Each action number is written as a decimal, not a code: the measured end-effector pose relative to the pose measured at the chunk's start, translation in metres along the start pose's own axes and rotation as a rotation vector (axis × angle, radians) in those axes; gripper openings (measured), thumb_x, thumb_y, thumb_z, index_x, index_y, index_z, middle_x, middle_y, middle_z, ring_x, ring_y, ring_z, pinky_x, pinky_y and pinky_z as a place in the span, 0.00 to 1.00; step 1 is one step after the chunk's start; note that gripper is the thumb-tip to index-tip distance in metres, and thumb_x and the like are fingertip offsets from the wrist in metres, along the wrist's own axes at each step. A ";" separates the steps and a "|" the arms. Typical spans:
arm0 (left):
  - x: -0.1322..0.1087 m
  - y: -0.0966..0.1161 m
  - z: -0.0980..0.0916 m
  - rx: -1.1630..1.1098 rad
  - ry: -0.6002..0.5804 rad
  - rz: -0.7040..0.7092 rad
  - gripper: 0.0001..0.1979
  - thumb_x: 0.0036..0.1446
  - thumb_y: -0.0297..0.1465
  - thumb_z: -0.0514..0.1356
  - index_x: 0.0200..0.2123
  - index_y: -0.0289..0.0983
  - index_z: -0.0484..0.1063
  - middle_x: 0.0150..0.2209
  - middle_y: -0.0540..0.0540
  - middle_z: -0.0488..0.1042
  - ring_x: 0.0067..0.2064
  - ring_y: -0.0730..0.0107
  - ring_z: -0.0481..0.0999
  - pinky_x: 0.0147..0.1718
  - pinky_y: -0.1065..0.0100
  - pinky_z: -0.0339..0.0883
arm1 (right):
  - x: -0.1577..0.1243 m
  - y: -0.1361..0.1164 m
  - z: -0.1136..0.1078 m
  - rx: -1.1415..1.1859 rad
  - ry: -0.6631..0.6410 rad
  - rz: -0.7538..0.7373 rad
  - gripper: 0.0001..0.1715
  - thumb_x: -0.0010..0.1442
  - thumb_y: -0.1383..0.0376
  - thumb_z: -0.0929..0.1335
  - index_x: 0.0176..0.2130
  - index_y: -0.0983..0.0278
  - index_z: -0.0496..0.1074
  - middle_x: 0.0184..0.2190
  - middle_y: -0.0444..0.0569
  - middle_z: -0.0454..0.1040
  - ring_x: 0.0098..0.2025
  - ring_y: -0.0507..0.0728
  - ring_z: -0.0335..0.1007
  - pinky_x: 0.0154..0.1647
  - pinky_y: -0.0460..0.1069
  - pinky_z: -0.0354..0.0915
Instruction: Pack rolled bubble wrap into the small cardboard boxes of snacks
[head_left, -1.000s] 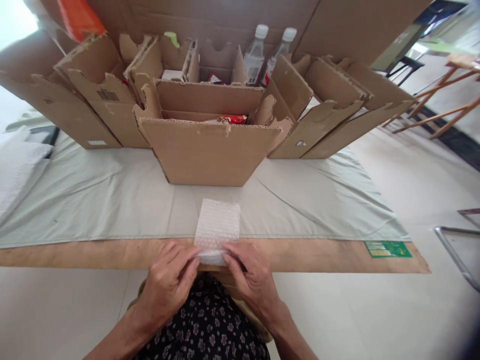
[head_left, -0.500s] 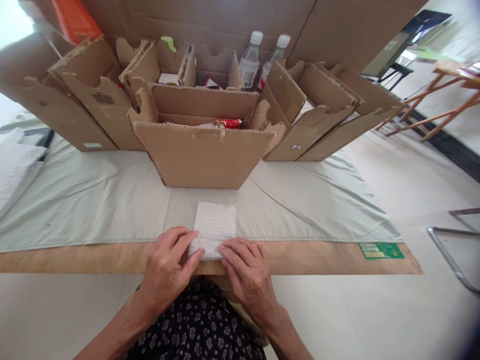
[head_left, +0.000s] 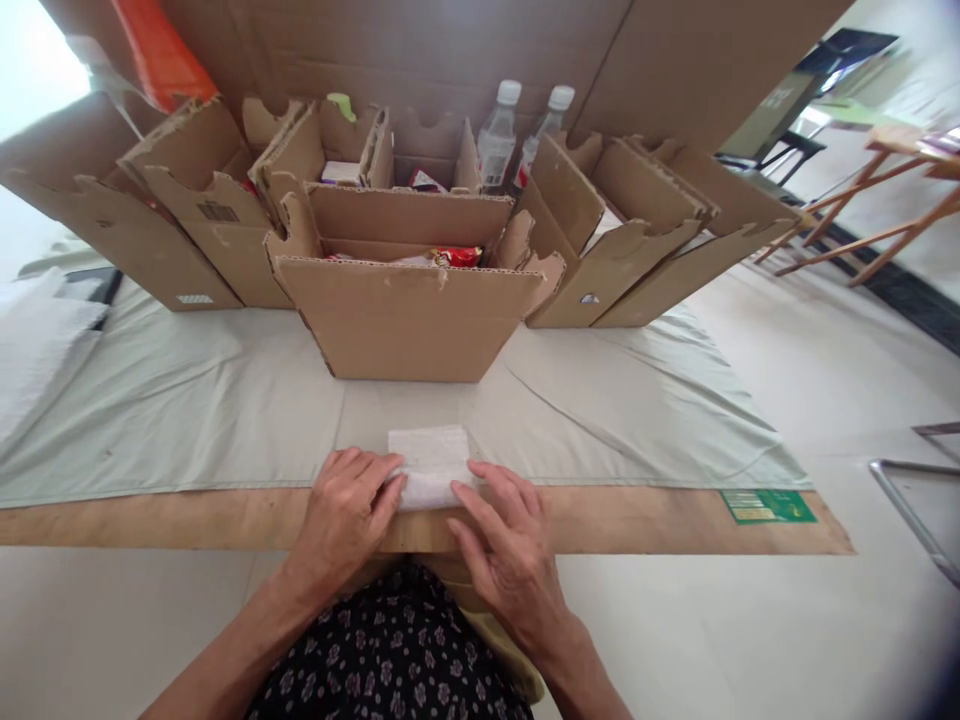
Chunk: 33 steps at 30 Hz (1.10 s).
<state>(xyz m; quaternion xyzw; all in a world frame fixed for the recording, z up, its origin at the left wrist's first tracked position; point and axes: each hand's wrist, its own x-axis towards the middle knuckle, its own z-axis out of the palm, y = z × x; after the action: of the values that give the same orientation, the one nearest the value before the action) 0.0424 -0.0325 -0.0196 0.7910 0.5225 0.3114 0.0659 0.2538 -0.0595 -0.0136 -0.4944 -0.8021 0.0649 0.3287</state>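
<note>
A white sheet of bubble wrap (head_left: 429,462), partly rolled up, lies at the near edge of the pale green cloth (head_left: 187,400). My left hand (head_left: 346,508) presses on its left end, with the fingers curled over the roll. My right hand (head_left: 504,530) rests on its right end, fingertips on the wrap. Right behind the wrap stands an open cardboard box (head_left: 409,300) with a red packet (head_left: 457,256) inside.
More open cardboard boxes (head_left: 202,220) stand in a row behind, with two clear bottles (head_left: 496,140) among them. A green label (head_left: 766,505) sticks to the wooden table edge (head_left: 150,518). A folded white cloth (head_left: 37,340) lies at the left. Wooden frames (head_left: 877,215) stand at the far right.
The bubble wrap has been rolled away from me and shows much shorter now. Both hands have moved forward with it, onto the edge of the cloth.
</note>
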 end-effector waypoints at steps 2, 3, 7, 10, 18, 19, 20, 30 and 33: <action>0.001 -0.001 0.000 0.025 0.012 -0.041 0.09 0.67 0.30 0.57 0.42 0.35 0.76 0.35 0.43 0.80 0.36 0.60 0.77 0.39 0.57 0.69 | 0.003 0.001 0.002 -0.029 -0.061 -0.035 0.16 0.65 0.72 0.66 0.52 0.61 0.73 0.55 0.55 0.75 0.58 0.64 0.67 0.55 0.61 0.62; 0.000 -0.001 0.000 0.001 0.028 -0.076 0.09 0.67 0.32 0.57 0.43 0.35 0.77 0.35 0.43 0.79 0.37 0.60 0.77 0.40 0.57 0.70 | 0.006 0.002 0.004 -0.034 -0.072 -0.047 0.16 0.65 0.72 0.66 0.51 0.61 0.74 0.54 0.54 0.77 0.57 0.64 0.68 0.54 0.61 0.63; -0.020 0.007 -0.007 -0.300 0.096 -0.370 0.15 0.66 0.37 0.59 0.52 0.36 0.74 0.40 0.42 0.79 0.40 0.63 0.79 0.41 0.60 0.75 | 0.017 0.004 0.009 0.031 -0.011 -0.039 0.13 0.67 0.72 0.65 0.48 0.62 0.75 0.45 0.51 0.81 0.48 0.60 0.73 0.47 0.57 0.64; -0.038 0.016 -0.010 -0.654 0.078 -0.603 0.24 0.66 0.38 0.60 0.62 0.38 0.66 0.52 0.38 0.79 0.47 0.62 0.82 0.45 0.61 0.78 | 0.020 -0.001 0.008 0.169 0.039 0.019 0.13 0.68 0.71 0.64 0.49 0.61 0.75 0.41 0.49 0.81 0.44 0.58 0.74 0.45 0.56 0.65; -0.033 0.031 -0.005 -1.069 -0.030 -0.720 0.33 0.66 0.37 0.59 0.70 0.38 0.54 0.52 0.37 0.80 0.53 0.57 0.81 0.49 0.61 0.79 | 0.006 -0.019 0.003 0.399 -0.124 0.151 0.14 0.67 0.69 0.66 0.51 0.58 0.73 0.48 0.48 0.79 0.49 0.58 0.74 0.53 0.56 0.69; -0.032 0.032 -0.004 -1.074 -0.029 -0.708 0.32 0.66 0.36 0.59 0.70 0.39 0.54 0.51 0.37 0.81 0.51 0.58 0.82 0.47 0.61 0.80 | 0.003 -0.016 0.001 0.391 -0.111 0.170 0.16 0.66 0.67 0.67 0.53 0.59 0.72 0.51 0.50 0.77 0.52 0.59 0.73 0.55 0.57 0.69; -0.032 0.034 -0.004 -1.071 -0.036 -0.694 0.32 0.66 0.36 0.58 0.70 0.40 0.54 0.50 0.38 0.81 0.49 0.59 0.83 0.45 0.62 0.80 | 0.002 -0.014 -0.001 0.392 -0.102 0.187 0.20 0.65 0.65 0.68 0.56 0.59 0.70 0.54 0.53 0.75 0.54 0.60 0.72 0.56 0.57 0.69; -0.031 0.039 0.005 -0.752 -0.147 -0.253 0.38 0.66 0.28 0.57 0.73 0.48 0.43 0.51 0.41 0.80 0.47 0.61 0.83 0.47 0.62 0.79 | 0.031 -0.001 -0.026 0.533 -0.251 0.125 0.12 0.65 0.63 0.70 0.49 0.57 0.73 0.39 0.46 0.78 0.40 0.55 0.76 0.43 0.50 0.73; -0.029 0.036 0.014 -0.715 -0.133 -0.242 0.38 0.66 0.28 0.54 0.74 0.49 0.41 0.47 0.43 0.81 0.44 0.62 0.83 0.45 0.62 0.80 | 0.037 0.002 -0.029 0.487 -0.295 0.087 0.13 0.64 0.64 0.70 0.50 0.57 0.73 0.39 0.45 0.79 0.39 0.55 0.77 0.41 0.49 0.73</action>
<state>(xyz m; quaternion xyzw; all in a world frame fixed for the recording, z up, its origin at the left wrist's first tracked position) 0.0709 -0.0706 -0.0282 0.6691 0.4651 0.4119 0.4078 0.2613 -0.0339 0.0248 -0.4201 -0.7799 0.3411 0.3145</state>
